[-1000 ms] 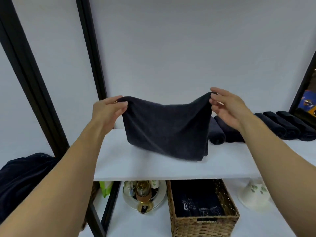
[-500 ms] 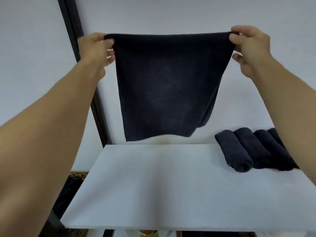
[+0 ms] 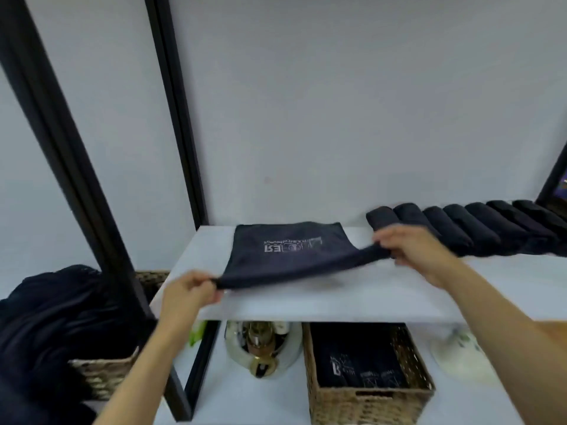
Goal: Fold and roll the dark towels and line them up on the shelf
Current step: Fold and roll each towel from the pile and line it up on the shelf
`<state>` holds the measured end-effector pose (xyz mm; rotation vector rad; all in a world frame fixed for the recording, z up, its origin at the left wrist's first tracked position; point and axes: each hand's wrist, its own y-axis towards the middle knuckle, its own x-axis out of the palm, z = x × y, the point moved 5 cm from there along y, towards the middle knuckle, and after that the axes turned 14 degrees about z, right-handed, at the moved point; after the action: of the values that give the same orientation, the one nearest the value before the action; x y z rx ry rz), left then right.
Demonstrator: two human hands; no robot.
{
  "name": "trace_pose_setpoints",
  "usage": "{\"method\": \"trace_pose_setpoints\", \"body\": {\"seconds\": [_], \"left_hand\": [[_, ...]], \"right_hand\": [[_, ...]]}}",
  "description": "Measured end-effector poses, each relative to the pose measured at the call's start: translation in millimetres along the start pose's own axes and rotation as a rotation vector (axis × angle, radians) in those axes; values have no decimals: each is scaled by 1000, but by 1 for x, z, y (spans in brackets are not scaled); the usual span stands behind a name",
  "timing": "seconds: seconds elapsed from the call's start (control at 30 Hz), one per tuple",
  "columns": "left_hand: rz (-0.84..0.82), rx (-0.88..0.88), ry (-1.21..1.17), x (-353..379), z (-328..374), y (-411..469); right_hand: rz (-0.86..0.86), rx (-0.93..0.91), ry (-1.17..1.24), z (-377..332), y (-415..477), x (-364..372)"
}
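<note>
White shelf point(image 3: 337, 305), pale wall point(image 3: 306, 118); dark towel point(image 3: 291, 256), white print illegible, corners pinched in left hand point(image 3: 187, 294) and right hand point(image 3: 414, 250).

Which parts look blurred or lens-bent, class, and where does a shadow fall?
Head view: the left hand and right hand are motion-blurred; the black frame post leans from wide-angle distortion; soft, even light leaves a faint shadow on the shelf under the lifted towel.

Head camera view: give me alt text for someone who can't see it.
A person's left grip and right grip pinch the near corners of a dark towel, its far part lying flat on a white shelf with a pale logo showing. A row of rolled towels lies to its right on the shelf; a wicker basket of dark towels sits below.
</note>
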<state>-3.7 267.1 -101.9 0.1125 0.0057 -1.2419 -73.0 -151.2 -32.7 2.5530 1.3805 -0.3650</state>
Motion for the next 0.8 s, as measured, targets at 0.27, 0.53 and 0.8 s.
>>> {"method": "trace_pose_setpoints", "body": {"seconds": [0.27, 0.53, 0.8], "left_hand": [[38, -80, 59, -11, -60, -55], [150, -218, -6, -24, -59, -67], [115, -141, -185, -27, -38, -76]], "right_hand": [[33, 67, -82, 84, -68, 10], [38, -94, -282, 84, -76, -7], [-108, 63, -5, 88, -83, -14]]}}
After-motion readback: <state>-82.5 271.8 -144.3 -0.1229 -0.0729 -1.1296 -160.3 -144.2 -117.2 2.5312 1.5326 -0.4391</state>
